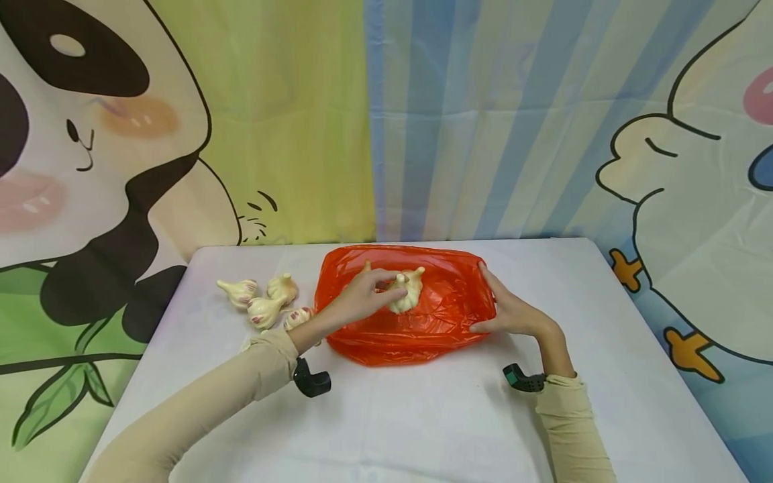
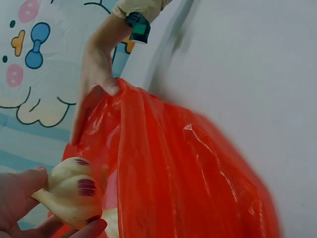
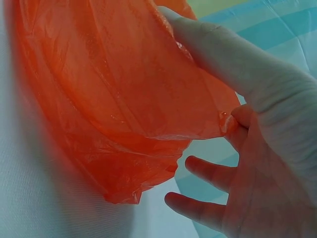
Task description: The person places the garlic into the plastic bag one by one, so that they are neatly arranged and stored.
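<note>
My left hand (image 1: 370,295) is over the opening of a red plastic bag (image 1: 447,305) and holds a garlic bulb (image 2: 74,191) between thumb and fingers. The bulb is cream with purple streaks. Part of another pale bulb (image 2: 112,222) shows inside the bag in the left wrist view; the bag wall hides the rest. At the bag's right side, my right hand (image 1: 510,310) holds the rim, with the thumb (image 3: 218,47) along the plastic and the index finger at its edge. The other fingers are spread apart.
Several garlic bulbs (image 1: 263,312) lie in a loose group on the white table (image 1: 386,416), left of the bag. My left forearm passes in front of some of them. A cartoon-printed curtain (image 1: 459,121) hangs behind the table.
</note>
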`<action>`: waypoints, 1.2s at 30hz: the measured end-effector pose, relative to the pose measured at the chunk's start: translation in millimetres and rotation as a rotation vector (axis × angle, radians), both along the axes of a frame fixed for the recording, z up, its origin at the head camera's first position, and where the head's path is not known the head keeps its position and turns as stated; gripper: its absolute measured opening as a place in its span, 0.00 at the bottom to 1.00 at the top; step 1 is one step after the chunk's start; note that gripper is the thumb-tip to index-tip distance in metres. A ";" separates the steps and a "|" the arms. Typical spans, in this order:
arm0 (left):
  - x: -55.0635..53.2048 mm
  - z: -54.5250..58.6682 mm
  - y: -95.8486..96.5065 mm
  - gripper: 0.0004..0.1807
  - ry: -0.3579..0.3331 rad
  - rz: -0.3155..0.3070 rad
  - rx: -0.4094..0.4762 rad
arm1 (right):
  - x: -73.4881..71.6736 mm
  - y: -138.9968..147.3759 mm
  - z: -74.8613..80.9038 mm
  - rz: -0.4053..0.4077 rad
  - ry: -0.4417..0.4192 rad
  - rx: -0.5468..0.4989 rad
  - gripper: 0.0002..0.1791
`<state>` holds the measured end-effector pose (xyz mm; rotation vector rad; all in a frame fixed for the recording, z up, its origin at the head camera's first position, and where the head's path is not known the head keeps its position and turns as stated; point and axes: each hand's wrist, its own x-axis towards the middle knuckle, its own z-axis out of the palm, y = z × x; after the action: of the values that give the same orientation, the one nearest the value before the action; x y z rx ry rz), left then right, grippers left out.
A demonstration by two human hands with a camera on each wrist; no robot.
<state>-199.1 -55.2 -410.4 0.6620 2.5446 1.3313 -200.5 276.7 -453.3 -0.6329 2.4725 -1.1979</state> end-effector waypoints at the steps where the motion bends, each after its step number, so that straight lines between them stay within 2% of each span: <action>1: -1.9 0.0 5.0 0.24 0.007 -0.007 -0.012 | -0.1 -0.1 -0.2 0.002 0.001 0.001 0.69; 8: -15.2 -0.9 43.3 0.20 -0.056 -0.058 -0.001 | -1.7 0.7 -1.2 -0.003 -0.003 0.004 0.68; 15: -27.0 -10.8 77.7 0.17 -0.026 -0.145 -0.037 | -2.2 3.1 -2.1 -0.002 -0.010 -0.005 0.68; 17: -30.7 -14.6 84.2 0.15 -0.016 -0.152 -0.036 | -2.6 2.9 -3.4 -0.003 -0.017 -0.006 0.68; 22: -39.2 -19.8 91.1 0.10 -0.005 -0.106 -0.039 | -2.8 2.1 -4.8 -0.007 -0.030 -0.003 0.69; 30: -46.3 -32.5 88.3 0.11 0.000 -0.062 -0.054 | -2.5 1.1 -4.4 -0.002 -0.019 0.001 0.69; 36: -50.2 -41.2 86.6 0.09 0.047 -0.011 -0.080 | -2.0 1.0 -3.1 -0.001 -0.016 -0.006 0.69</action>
<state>-249.3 31.4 -451.6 0.6994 2.6115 1.2173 -202.4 277.7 -456.4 -0.6211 2.4576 -1.2065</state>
